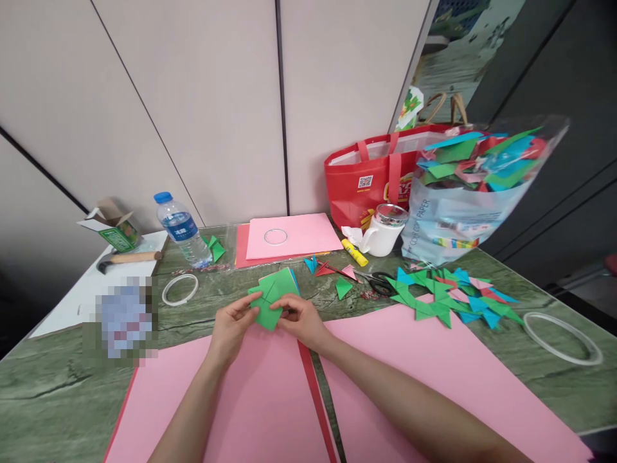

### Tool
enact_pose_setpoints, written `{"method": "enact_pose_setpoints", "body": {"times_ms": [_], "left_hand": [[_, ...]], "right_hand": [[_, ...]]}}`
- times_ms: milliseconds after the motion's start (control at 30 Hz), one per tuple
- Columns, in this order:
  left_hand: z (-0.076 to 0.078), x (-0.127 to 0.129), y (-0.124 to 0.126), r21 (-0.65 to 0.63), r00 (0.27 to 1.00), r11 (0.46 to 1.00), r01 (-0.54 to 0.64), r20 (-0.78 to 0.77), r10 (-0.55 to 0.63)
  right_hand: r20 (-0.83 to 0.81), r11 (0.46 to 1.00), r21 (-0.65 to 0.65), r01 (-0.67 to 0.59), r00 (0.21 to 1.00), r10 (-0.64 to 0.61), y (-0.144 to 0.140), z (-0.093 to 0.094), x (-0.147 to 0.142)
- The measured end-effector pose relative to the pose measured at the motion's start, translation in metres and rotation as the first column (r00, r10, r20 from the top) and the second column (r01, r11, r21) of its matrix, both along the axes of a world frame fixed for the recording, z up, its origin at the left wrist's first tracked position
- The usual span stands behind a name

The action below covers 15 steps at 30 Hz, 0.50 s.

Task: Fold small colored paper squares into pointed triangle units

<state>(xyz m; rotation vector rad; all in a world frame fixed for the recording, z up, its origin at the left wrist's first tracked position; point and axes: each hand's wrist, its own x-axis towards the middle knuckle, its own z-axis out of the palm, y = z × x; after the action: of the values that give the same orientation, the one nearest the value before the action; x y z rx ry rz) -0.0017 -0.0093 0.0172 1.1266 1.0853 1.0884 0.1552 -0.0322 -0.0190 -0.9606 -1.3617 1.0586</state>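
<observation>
My left hand point(231, 325) and my right hand point(301, 319) both pinch a folded green paper piece point(270, 297), held just above the table between them. A blue sheet edge shows behind the green one. Below my hands lie large pink paper sheets point(260, 399) with a red strip between them. More small folded pieces, green, blue and pink, lie in a pile point(450, 297) to the right.
Scissors point(380, 281), a yellow glue stick point(355, 253), a white mug point(383, 235), a water bottle point(182, 229), a hammer point(128, 258), tape rings point(180, 289), a red bag point(380, 173) and a clear bag of folded papers point(472, 186) stand on the green table point(43, 386).
</observation>
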Motion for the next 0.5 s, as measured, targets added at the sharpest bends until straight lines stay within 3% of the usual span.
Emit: {"method": "enact_pose_setpoints", "body": {"times_ms": [200, 500], "left_hand": [[0.0008, -0.0015, 0.0, -0.035, 0.998, 0.998, 0.053, 0.038, -0.051], [0.0019, -0.0009, -0.0027, -0.013, 0.993, 0.995, 0.097, -0.06, -0.098]], "right_hand": [[0.016, 1.0, 0.002, 0.016, 1.0, -0.016, -0.0014, 0.0017, 0.0002], [0.076, 0.993, 0.013, 0.118, 0.99, -0.119, -0.0039, 0.0094, 0.0012]]}}
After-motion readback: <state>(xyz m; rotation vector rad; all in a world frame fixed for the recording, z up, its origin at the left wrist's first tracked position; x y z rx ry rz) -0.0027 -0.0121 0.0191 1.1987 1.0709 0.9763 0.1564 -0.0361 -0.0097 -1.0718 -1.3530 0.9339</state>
